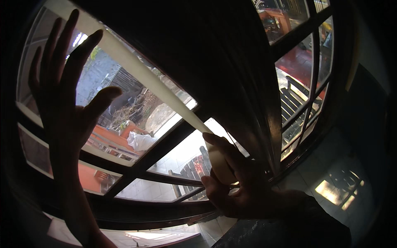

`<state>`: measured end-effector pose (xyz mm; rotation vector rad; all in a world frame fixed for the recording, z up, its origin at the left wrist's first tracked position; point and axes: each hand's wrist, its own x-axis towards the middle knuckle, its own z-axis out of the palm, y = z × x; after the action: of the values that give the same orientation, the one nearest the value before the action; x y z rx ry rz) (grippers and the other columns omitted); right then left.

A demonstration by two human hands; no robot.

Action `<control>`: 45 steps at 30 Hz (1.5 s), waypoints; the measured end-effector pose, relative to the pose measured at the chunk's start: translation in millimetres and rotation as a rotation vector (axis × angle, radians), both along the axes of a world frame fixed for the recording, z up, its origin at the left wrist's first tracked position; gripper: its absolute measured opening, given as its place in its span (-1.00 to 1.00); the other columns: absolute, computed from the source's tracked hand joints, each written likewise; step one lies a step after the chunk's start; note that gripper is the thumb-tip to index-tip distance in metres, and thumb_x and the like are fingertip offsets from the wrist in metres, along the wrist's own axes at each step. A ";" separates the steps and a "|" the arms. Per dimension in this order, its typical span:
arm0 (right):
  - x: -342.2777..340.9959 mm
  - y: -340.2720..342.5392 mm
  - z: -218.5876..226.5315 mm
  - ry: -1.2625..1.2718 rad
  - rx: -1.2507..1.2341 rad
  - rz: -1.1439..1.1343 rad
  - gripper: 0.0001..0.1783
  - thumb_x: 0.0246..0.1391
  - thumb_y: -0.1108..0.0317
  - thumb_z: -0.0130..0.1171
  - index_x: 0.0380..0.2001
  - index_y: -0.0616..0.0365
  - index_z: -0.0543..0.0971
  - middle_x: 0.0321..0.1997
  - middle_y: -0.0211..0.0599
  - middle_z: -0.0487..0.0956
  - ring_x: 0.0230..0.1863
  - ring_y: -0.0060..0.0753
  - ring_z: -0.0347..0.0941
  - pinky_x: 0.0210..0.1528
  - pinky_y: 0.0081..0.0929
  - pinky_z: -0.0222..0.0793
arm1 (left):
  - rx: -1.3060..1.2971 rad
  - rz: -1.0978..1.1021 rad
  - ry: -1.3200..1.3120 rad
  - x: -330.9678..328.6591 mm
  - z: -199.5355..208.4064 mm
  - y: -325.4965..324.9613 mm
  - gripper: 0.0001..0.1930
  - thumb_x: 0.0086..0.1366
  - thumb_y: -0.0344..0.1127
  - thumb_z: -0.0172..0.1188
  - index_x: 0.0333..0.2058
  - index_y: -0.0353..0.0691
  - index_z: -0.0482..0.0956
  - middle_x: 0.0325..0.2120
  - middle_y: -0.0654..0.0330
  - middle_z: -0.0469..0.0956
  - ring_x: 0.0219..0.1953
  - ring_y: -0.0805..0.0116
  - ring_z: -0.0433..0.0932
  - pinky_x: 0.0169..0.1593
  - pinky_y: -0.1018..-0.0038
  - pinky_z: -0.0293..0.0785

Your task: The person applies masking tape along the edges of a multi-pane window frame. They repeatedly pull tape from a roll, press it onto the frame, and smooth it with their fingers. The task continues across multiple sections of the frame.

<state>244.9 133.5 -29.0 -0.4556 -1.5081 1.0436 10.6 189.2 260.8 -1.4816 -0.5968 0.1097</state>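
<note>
Tape roll: pale; located in the right hand, in front of the lower window panes.
Tape strip: extends from the roll diagonally up and left across the view of the window; adhesion to the glass cannot be determined.
Right hand: grip closed on the roll, thumb below, index finger at the lower end of the strip.
Left hand: raised, grip open, fingers spread; index fingertip overlaps the strip edge in view; contact cannot be determined.
Window frame: dark crossing bars around clear panes.
Beyond glass: slatted furniture, white crumpled sheet.
Floor: pale tiles, sunlit patches, lower right.
</note>
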 end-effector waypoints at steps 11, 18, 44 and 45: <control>-13.8 -1.0 -25.4 0.085 0.008 0.061 0.00 0.36 0.38 0.25 0.70 0.22 -0.03 -0.37 -0.25 0.52 -0.41 -0.43 0.62 -0.32 -0.33 0.67 | -0.058 -0.098 0.067 -2.2 3.0 12.1 -0.09 0.38 0.67 0.00 0.43 0.16 0.56 0.56 0.10 0.37 0.60 -0.11 0.28 0.56 -0.44 0.09; -19.5 -0.1 -31.8 0.086 0.122 -0.057 0.00 0.30 0.45 0.31 0.67 0.31 0.04 -0.31 -0.23 0.58 -0.43 -0.43 0.59 -0.23 -0.31 0.68 | -0.067 -0.079 0.054 -1.2 -0.1 2.9 -0.01 0.33 0.75 -0.07 0.42 0.15 0.56 0.55 0.09 0.38 0.62 -0.12 0.24 0.57 -0.43 0.05; 0.7 12.8 -9.7 0.019 0.038 -0.117 -0.17 0.15 0.56 0.23 0.52 0.35 0.34 -0.35 -0.34 0.57 -0.47 -0.61 0.48 -0.37 -0.52 0.43 | 0.116 -0.162 0.244 -1.7 8.3 36.1 -0.03 0.22 0.79 0.00 0.44 0.40 0.54 0.61 0.09 0.27 0.63 -0.08 0.23 0.54 -0.44 0.06; 1.8 12.5 -9.1 0.018 0.033 -0.108 -0.17 0.15 0.56 0.23 0.52 0.36 0.34 -0.36 -0.34 0.57 -0.48 -0.61 0.47 -0.36 -0.52 0.43 | 0.145 -0.158 0.306 -3.2 13.7 36.4 -0.02 0.22 0.79 0.01 0.45 0.38 0.54 0.61 0.10 0.28 0.63 -0.07 0.23 0.54 -0.43 0.07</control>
<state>246.7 146.0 -38.1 -0.4980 -1.4660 0.9348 7.4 225.5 274.5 -1.3331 -0.2348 0.1631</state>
